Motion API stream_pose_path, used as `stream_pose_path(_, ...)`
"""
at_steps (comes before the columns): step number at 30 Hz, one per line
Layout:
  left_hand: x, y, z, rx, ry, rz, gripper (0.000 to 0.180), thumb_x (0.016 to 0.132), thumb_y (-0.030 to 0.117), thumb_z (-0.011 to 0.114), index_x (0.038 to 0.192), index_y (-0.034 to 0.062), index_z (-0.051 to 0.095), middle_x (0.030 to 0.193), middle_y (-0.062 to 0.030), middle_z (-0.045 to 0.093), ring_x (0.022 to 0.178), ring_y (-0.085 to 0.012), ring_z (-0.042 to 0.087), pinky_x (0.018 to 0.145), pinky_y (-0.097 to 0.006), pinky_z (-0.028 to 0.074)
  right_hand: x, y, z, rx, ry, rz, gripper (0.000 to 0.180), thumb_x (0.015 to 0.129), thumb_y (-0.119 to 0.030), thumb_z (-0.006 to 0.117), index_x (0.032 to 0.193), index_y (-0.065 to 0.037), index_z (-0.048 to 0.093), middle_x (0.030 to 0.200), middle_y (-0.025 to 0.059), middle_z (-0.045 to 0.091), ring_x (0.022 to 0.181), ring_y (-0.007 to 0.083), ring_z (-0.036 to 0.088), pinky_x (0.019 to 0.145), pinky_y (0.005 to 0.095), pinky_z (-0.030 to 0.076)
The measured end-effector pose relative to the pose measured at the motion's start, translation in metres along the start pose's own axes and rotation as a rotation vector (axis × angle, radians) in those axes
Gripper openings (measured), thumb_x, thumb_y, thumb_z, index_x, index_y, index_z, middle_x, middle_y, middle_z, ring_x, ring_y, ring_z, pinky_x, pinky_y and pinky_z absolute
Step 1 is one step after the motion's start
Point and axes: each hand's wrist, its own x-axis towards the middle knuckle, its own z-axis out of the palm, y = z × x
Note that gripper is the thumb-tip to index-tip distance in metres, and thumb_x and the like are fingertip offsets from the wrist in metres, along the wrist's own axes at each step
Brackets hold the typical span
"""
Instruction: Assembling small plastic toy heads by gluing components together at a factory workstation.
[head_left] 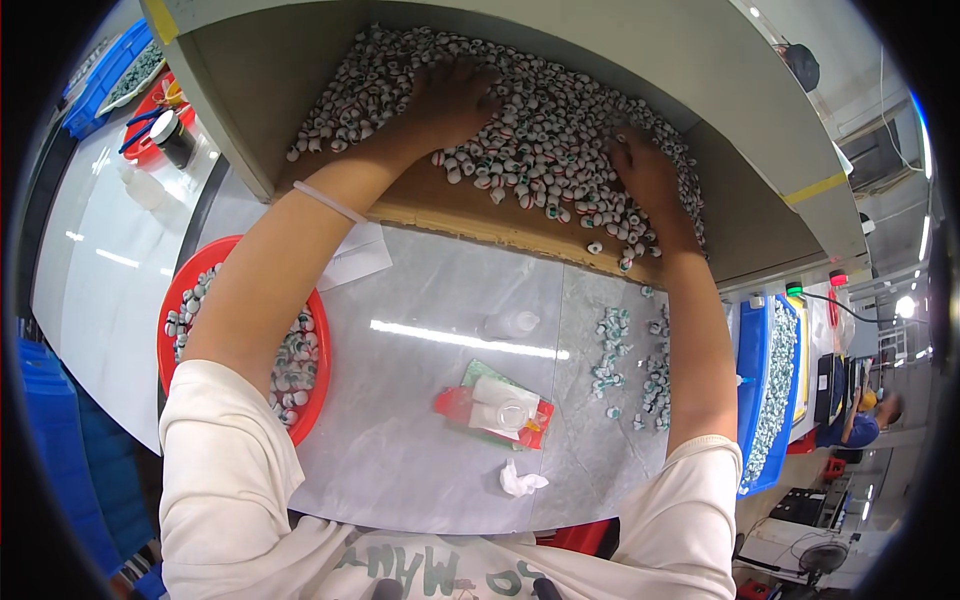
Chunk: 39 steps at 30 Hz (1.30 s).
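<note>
Far: left hand (450,105), right hand (648,175) partly spread on white pieces (550,130); we cannot tell grip. Box walls (250,110) likely contain them.

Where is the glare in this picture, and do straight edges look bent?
In the head view, a glare streak crosses the grey tabletop; the compartment frame looks bent, and the corners are black; left hand and right hand are in dimmer light.

Lots of small, round white pieces with red and green marks (560,130) lie in a big, loose heap inside a wide, grey, open box (255,95). They point every which way. A few sit near the box's front edge.
</note>
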Motion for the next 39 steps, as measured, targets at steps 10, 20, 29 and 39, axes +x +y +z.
stream_pose_path(10, -0.006, 0.018, -0.051, 0.053, -0.283, -0.041, 0.046, 0.088, 0.04, 0.045, 0.126, 0.013, 0.042, 0.123, -0.0117, 0.047, 0.115, -0.0305, 0.045, 0.094, -0.06, 0.026, -0.006, 0.008, -0.013, 0.028, 0.048, -0.027, 0.03, 0.082, -0.029, 0.058, 0.105, -0.009, 0.055, 0.1, 0.0178, 0.059, 0.088, 0.0339, 0.059, 0.073, 0.0411, 0.048)
stream_pose_path(20, -0.029, 0.067, -0.039, -0.047, -0.368, 0.035, 0.071, 0.082, 0.064, 0.036, 0.134, 0.0168, 0.035, 0.143, -0.0134, 0.022, 0.133, -0.0319, 0.017, 0.099, -0.065, 0.009, -0.092, -0.056, -0.048, -0.003, -0.164, -0.105, 0.042, 0.086, -0.024, 0.051, 0.126, -0.013, 0.045, 0.128, 0.0161, 0.042, 0.117, 0.0331, 0.042, 0.096, 0.0402, 0.034)
stream_pose_path(29, -0.022, 0.043, -0.022, 0.039, -0.261, 0.197, 0.054, 0.086, 0.052, 0.039, 0.131, 0.0234, 0.038, 0.141, -0.0055, 0.028, 0.131, -0.0229, 0.024, 0.099, -0.061, 0.014, -0.053, -0.028, -0.018, -0.214, -0.191, 0.122, 0.043, 0.091, -0.037, 0.039, 0.131, -0.023, 0.038, 0.137, 0.0041, 0.036, 0.126, 0.0255, 0.033, 0.101, 0.0438, 0.028)
stream_pose_path(39, -0.004, 0.026, -0.009, 0.026, 0.012, 0.163, 0.034, 0.086, 0.039, 0.043, 0.112, 0.0206, 0.054, 0.121, -0.0036, 0.049, 0.114, -0.021, 0.045, 0.09, -0.053, 0.03, -0.026, 0.029, 0.02, -0.039, 0.018, 0.021, 0.049, 0.087, -0.048, 0.043, 0.13, -0.026, 0.041, 0.137, 0.0037, 0.036, 0.125, 0.0272, 0.035, 0.099, 0.0555, 0.025)
